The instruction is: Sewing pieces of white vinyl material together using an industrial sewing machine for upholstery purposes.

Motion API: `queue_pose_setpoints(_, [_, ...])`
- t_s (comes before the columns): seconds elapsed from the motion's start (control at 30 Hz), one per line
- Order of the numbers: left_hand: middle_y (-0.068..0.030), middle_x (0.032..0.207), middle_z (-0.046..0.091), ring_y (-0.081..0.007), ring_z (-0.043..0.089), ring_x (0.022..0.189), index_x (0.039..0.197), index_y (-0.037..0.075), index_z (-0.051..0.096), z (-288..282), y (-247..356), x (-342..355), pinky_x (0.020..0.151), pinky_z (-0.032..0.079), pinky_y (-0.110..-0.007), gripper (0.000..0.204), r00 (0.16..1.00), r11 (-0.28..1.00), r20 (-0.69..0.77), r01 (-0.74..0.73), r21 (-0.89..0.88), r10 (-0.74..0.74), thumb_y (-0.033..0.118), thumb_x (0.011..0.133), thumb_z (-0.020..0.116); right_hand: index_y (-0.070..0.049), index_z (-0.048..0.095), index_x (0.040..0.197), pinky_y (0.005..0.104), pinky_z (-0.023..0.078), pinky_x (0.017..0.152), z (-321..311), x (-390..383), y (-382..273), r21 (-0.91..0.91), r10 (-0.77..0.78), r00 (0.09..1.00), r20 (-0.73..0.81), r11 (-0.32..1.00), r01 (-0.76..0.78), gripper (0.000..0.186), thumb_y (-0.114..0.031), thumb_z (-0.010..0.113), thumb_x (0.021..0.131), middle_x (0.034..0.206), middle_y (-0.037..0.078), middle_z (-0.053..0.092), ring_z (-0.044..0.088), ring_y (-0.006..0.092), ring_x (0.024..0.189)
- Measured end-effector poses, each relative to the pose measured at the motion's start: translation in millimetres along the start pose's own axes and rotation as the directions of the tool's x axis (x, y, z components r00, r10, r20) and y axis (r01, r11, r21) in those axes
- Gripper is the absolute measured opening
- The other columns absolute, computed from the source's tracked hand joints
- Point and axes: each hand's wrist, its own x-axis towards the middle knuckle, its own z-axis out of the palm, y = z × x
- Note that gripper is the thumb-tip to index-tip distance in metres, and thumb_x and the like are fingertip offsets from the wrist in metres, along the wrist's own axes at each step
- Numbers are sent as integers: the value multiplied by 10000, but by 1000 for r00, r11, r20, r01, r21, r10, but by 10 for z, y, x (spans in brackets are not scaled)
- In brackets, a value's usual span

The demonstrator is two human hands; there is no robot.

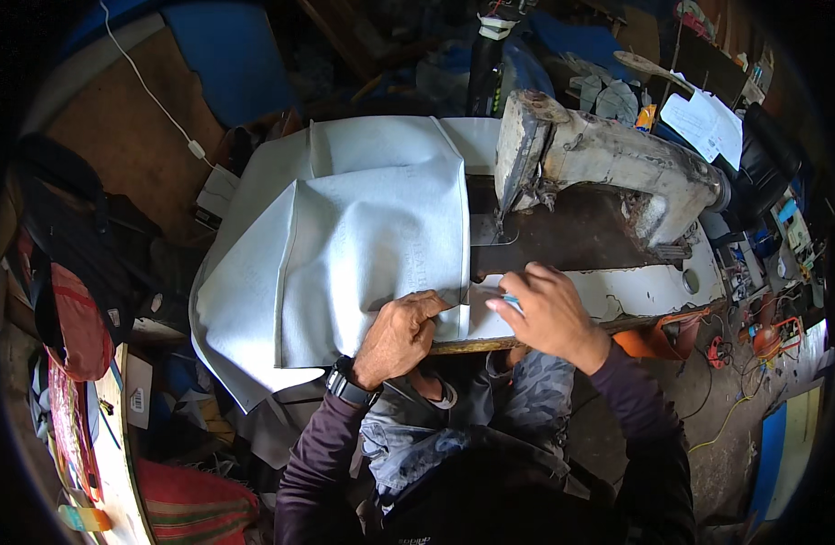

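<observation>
A large pale grey sheet of leather-like material (pixel 372 227), with stitched seams and a bulge in its middle, covers the left side of the sewing table (pixel 608 291). At its near right corner my left hand (pixel 399 336) is closed, thumb and fingers pinching the edge. My right hand (pixel 549 313) hovers just right of that edge, closed round a small light-blue thing (pixel 510 299); most of it is hidden by the fingers and its kind does not show. Beyond my right hand stands a worn sewing machine (pixel 608 154), its needle end close to the sheet's right edge.
Loose papers (pixel 703 123) lie behind the machine. To the right are cluttered small tools and cables, with an orange container (pixel 662 338) below the table edge. A dark backpack (pixel 68 200) hangs at left; a white cable (pixel 154 95) runs down behind the table.
</observation>
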Motion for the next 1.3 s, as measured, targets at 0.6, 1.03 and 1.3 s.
queue_pose_setpoints(0.6, [-205, 973, 701, -422, 674, 942, 997, -36, 737, 1, 140, 126, 844, 549, -479, 301, 990, 1000, 142, 0, -18, 3, -35, 797, 511, -78, 648, 940, 436, 533, 839, 89, -76, 44, -210, -39, 999, -5, 977, 37, 244, -308, 690, 1013, 738, 58, 692, 649, 238, 908])
queue_pose_setpoints(1.03, [-179, 875, 717, -257, 623, 686, 1071, 16, 736, -1352, 678, 809, 651, 521, -365, 175, 975, 855, -146, -72, 514, 170, 171, 991, 737, -12, 710, 1135, 467, 501, 940, -141, -417, 166, 63, 85, 928, -363, 996, -67, 301, -205, 771, 912, 1080, 129, 696, 624, 334, 1043])
queue_pose_setpoints(1.3, [72, 874, 626, -45, 508, 815, 1057, 37, 741, -2783, 2037, 252, 727, 450, -249, 254, 695, 813, -633, 121, 570, 340, 290, 1041, 744, -10, 711, 1148, 449, 584, 829, 546, 221, -180, 651, 135, 949, -287, 753, 90, 280, -205, 776, 959, 990, 171, 756, 731, 370, 941])
